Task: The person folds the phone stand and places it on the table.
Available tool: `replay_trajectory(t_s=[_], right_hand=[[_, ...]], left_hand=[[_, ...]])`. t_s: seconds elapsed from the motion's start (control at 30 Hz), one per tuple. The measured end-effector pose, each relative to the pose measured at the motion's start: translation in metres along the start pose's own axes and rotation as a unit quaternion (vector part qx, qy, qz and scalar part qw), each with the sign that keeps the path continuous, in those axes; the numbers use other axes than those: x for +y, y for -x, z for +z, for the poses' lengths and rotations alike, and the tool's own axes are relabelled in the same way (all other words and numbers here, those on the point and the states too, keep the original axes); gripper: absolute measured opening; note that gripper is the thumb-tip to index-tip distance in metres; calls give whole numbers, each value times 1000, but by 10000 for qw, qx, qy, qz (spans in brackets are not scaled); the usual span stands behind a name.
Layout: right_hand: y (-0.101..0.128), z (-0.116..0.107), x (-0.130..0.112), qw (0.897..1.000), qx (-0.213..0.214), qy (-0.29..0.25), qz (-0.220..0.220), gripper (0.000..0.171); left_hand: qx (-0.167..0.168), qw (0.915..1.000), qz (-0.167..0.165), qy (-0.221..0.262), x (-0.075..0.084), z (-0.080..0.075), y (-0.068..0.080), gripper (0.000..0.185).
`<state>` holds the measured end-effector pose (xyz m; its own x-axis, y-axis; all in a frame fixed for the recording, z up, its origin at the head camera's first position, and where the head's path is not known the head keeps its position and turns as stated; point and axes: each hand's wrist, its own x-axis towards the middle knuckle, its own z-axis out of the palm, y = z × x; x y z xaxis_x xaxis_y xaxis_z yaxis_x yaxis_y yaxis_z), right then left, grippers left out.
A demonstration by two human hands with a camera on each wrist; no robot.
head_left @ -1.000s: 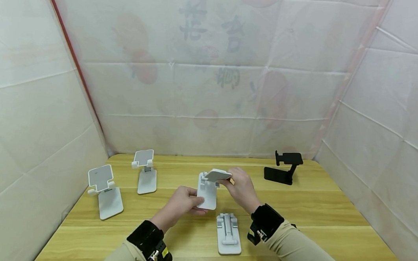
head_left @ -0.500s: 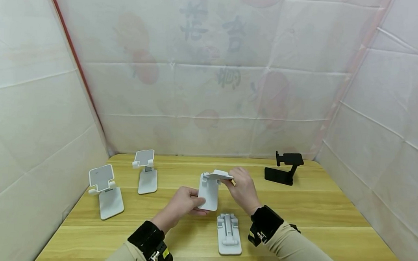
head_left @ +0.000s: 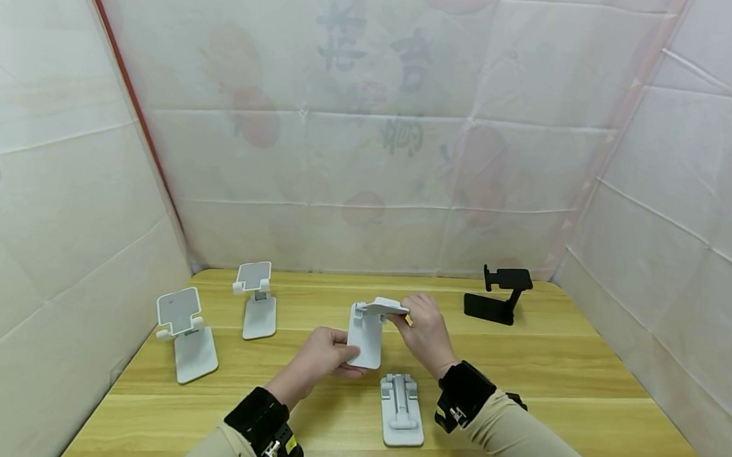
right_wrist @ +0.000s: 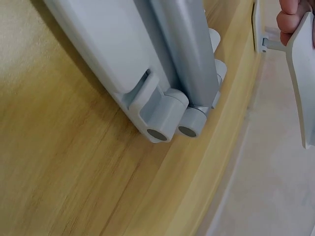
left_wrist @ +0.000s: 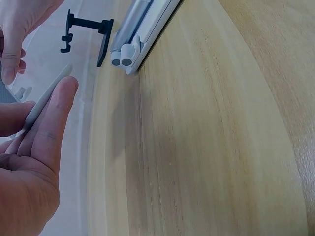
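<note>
Two unfolded white stands [head_left: 187, 335] [head_left: 255, 300] sit at the left of the bench [head_left: 582, 378]. Mid-bench, the left hand [head_left: 318, 356] pinches the base of a white phone stand [head_left: 367, 332] held above the wood; the right hand [head_left: 424, 330] grips its tilted top plate. A folded stand [head_left: 401, 410] lies below, a black stand [head_left: 500, 295] far right. Faint backdrop characters [head_left: 375, 49], probably Chinese, are unreadable.

A staged recording booth is shown rather than a lived-in room: a wooden surface [head_left: 570, 363] is closed in on three sides by creased white sheeting [head_left: 370, 153] with faint printing, and several phone stands [head_left: 186, 333] are laid out on it like samples.
</note>
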<state>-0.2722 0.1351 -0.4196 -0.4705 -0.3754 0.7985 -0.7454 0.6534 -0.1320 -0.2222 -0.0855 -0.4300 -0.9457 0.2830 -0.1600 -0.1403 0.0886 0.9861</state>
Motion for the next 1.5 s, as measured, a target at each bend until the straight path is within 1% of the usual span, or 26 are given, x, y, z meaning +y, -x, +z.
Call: replay_trajectory(t_s=[0.23,0.33,0.47,0.63,0.93,1.2,1.4,1.5], right_hand=[[0,-2,1,9997,-219,-103,69,21],[0,-4,2,9995,-212,-213,38,19],[-3,-9,3,9993,-150,-341,-54,17],[-7,-15,2,9988,-147,-369,-282,16],[-8,-17,2,9977,-75,-395,-549,17],[-7,-17,5,9966,48,-455,-680,18],[-7,-18,5,9956,10,-560,-750,7],[-7,-18,5,9953,-22,-568,-790,7]], left_hand=[[149,9999,-71,50,-1,0,-1,35],[197,9998,-67,56,-2,-2,-1,36],[282,9996,-86,19,-3,-6,-1,37],[378,9992,-126,-49,-6,-11,-1,37],[441,9989,-154,-101,-7,-12,-2,38],[428,9989,-158,-80,-7,-12,-2,36],[442,9988,-161,-129,-6,-12,-1,36],[456,9987,-164,-160,-5,-12,0,36]])
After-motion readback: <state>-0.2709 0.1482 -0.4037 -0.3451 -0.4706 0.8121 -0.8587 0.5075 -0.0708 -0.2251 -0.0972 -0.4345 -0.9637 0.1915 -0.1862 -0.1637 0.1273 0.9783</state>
